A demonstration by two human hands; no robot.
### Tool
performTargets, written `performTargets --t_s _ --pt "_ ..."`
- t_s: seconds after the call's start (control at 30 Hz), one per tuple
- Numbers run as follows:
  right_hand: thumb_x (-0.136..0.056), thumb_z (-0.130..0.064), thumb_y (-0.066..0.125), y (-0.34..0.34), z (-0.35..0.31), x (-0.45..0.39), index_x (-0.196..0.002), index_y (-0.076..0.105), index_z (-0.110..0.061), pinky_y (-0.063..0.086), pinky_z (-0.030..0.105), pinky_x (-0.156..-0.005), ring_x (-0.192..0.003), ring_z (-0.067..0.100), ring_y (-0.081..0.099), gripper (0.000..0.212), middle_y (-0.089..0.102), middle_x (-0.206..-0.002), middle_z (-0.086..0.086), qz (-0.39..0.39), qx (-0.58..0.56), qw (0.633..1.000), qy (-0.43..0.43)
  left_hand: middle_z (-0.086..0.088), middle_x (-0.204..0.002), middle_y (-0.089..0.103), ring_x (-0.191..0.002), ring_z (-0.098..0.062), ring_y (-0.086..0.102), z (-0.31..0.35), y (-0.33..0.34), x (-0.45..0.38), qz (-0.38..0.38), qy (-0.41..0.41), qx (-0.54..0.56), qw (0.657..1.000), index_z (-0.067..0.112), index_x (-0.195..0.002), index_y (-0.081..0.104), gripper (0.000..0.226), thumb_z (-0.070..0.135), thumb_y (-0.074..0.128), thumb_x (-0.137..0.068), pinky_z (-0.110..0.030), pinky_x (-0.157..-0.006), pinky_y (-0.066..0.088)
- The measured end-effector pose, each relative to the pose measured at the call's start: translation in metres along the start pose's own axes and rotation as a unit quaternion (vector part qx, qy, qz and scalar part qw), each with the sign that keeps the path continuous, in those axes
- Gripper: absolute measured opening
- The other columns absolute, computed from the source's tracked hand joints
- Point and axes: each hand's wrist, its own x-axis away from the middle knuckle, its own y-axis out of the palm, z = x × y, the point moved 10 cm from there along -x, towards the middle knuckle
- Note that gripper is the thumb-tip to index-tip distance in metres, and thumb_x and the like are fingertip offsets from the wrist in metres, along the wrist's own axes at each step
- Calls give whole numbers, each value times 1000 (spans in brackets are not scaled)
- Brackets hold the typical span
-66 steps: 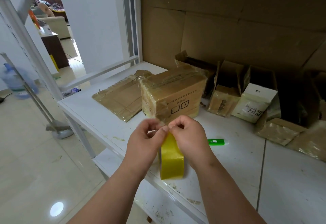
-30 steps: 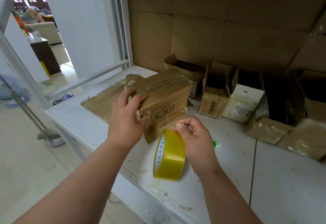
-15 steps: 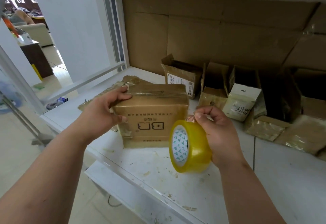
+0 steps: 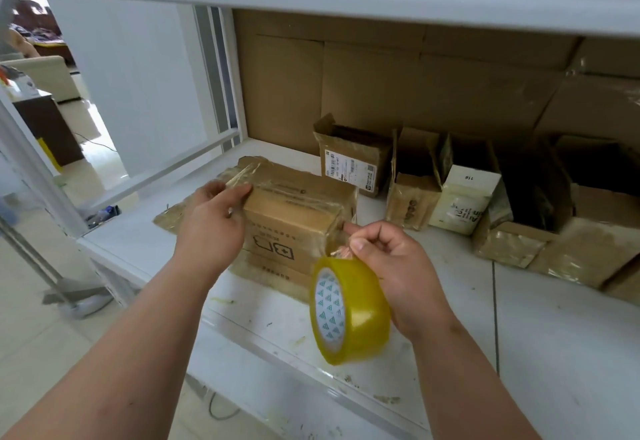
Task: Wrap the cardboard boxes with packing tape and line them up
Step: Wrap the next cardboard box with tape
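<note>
A brown cardboard box [image 4: 294, 218] with black print stands on the white shelf [image 4: 519, 318], part wrapped in clear tape. My left hand [image 4: 211, 221] grips its left end, thumb on top. My right hand [image 4: 391, 266] holds a yellow roll of packing tape [image 4: 349, 311] in front of the box's right corner. Its thumb and forefinger pinch the tape's free end, which touches that corner. A flattened taped carton [image 4: 173, 214] lies under and behind the box on the left.
Several small boxes, some open, stand in a row at the back: a labelled brown one [image 4: 349, 166], a white one [image 4: 464, 200] and taped ones [image 4: 588, 249] on the right. Cardboard sheets line the shelf's back wall. The shelf's front edge runs below my hands.
My left hand has turned and tilted the box toward me. My right hand has brought the roll lower and put the tape's free end against the box's right corner.
</note>
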Motion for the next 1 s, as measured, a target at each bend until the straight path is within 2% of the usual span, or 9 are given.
performTargets --t_s 0.13,0.23,0.37,0.47,0.53,0.67,0.73,0.9,1.0 --pt "-95 -7 62 13 4 13 -81 69 -16 58 28 -84 -95 5 71 18 70 -115 -13 -21 8 1000 0 10 -149 35 -127 -9 41 -1 5 1 -23 -62 160 985 34 -111 67 16 36 60 -96 -32 -104 36" --pt "-93 -8 64 17 5 20 -74 70 -23 58 38 -89 -100 11 70 25 68 -119 -14 -30 18 999 -9 14 -163 11 -131 -4 35 0 17 4 -52 -60 202 976 26 -135 57 49 26 73 -89 -36 -110 39" --pt "-91 -13 68 4 -1 18 -74 71 -28 55 34 -87 -100 14 69 23 57 -124 -21 11 57 998 -37 16 -165 -1 -141 -1 22 3 25 7 -90 -39 244 965 32 -143 49 58 6 64 -93 -30 -113 34" --pt "-92 -13 67 -6 -4 13 -75 70 -23 56 26 -73 -82 8 71 19 68 -101 -25 25 27 999 -28 22 -163 8 -144 -8 29 13 22 9 -109 -10 227 968 44 -130 53 63 -7 58 -92 -19 -96 48" --pt "-92 -12 67 -9 -6 12 -80 69 -17 55 26 -70 -77 4 71 13 70 -89 -30 20 19 999 -23 22 -163 6 -145 -12 30 16 23 9 -110 -3 212 971 38 -138 49 62 -2 61 -93 -28 -101 49" --pt "-88 -17 73 -14 -4 2 -76 72 -23 58 47 -88 -97 23 72 13 57 -139 14 32 1 999 1 19 -164 -2 -153 -14 3 11 26 15 -86 -13 186 979 24 -150 38 66 32 68 -92 -50 -121 22" --pt "-81 -22 76 -17 -1 -2 -75 72 -22 54 53 -95 -112 30 66 7 50 -144 19 34 -33 999 16 14 -165 -1 -151 -15 -15 10 25 18 -66 -6 114 991 23 -150 38 77 51 69 -85 -53 -122 8" --pt "-92 -2 61 -25 1 -6 -81 64 -11 59 38 -76 -76 19 71 15 73 -78 11 22 -111 993 33 4 -165 8 -151 -19 -8 20 19 18 -14 -10 -36 999 23 -143 43 97 80 62 -67 -55 -120 15" --pt "-93 -1 59 -28 -1 -4 -85 62 -8 59 38 -78 -75 20 70 11 73 -75 10 24 -124 991 37 0 -164 11 -151 -20 3 21 28 21 -29 -18 -13 999 20 -143 41 92 70 70 -71 -50 -120 19"
